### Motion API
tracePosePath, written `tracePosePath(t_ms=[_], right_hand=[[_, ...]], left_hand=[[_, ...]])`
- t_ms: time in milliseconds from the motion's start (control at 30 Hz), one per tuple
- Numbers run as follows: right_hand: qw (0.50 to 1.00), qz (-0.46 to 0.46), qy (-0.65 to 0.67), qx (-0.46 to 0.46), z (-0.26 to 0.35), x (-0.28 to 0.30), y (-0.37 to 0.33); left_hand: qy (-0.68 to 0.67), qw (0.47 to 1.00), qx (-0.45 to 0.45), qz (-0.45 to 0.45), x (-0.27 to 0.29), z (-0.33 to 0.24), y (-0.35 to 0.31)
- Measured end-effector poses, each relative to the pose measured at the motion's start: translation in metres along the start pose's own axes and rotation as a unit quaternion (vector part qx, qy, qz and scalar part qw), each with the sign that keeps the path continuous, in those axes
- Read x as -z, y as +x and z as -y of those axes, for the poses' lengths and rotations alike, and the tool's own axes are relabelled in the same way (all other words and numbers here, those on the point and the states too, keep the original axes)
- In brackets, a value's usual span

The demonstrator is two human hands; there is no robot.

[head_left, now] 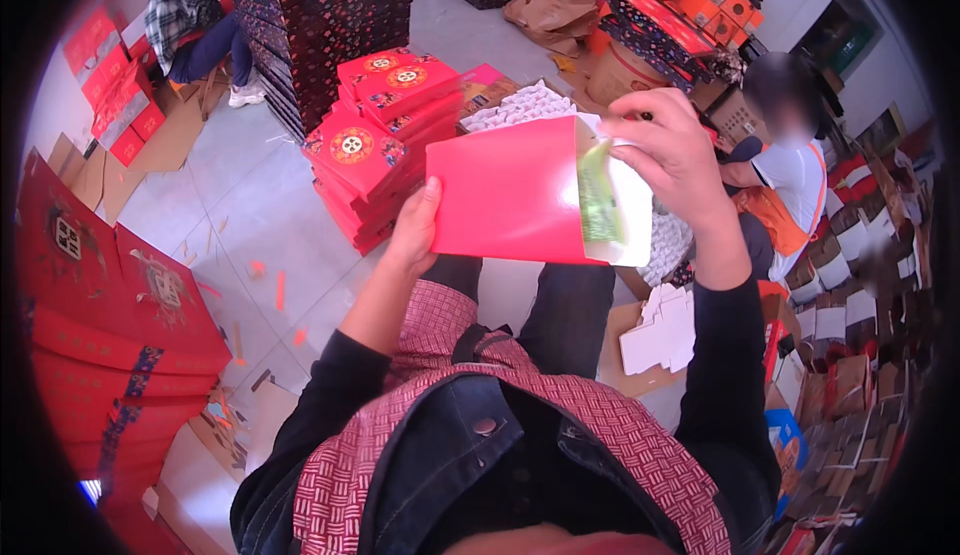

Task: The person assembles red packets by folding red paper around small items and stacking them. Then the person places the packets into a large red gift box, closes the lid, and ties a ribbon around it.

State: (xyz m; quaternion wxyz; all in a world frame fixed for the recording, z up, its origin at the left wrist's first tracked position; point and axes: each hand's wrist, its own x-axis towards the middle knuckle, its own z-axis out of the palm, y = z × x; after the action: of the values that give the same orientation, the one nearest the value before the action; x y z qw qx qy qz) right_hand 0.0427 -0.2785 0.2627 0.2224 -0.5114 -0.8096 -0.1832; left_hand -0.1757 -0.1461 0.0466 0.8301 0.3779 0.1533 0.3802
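- From my end, the right hand's (675,150) fingers (636,133) are curled and loosely parted at the box's mouth; I can't tell whether they pinch the white flap (637,205) or the green packet (600,203).
- The left hand's (413,229) fingers are closed on the left edge of the red box (505,190), thumb uppermost.
- I see the green packet in the box's right end, partly out over the white flap; if that end dips, I judge it could slide free.
- Folding the white flap over with the packet lying there might trap or crumple it.
- Gripped at its left edge, the box could twist if the right hand pushes hard.
- Pose: the right forearm (722,355) rises steeply, fingers turned inward; the left forearm (352,355) slants up, that hand lower.
- Further out, the box is held above the legs (572,310); knocking the stack of red boxes (360,140) beyond could jolt it.
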Motion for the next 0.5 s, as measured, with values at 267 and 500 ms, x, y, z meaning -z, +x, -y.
tracePosePath(t_ms=[267,500], right_hand=[[0.637,-0.371,0.546,-0.398,0.033,-0.132,-0.094],[0.568,-0.342,0.597,-0.452,0.050,-0.173,-0.098]], left_hand=[[-0.077,0.988,-0.096,-0.090,-0.019,0.047,0.011],[0.095,0.993,-0.036,0.053,-0.028,0.069,-0.052]])
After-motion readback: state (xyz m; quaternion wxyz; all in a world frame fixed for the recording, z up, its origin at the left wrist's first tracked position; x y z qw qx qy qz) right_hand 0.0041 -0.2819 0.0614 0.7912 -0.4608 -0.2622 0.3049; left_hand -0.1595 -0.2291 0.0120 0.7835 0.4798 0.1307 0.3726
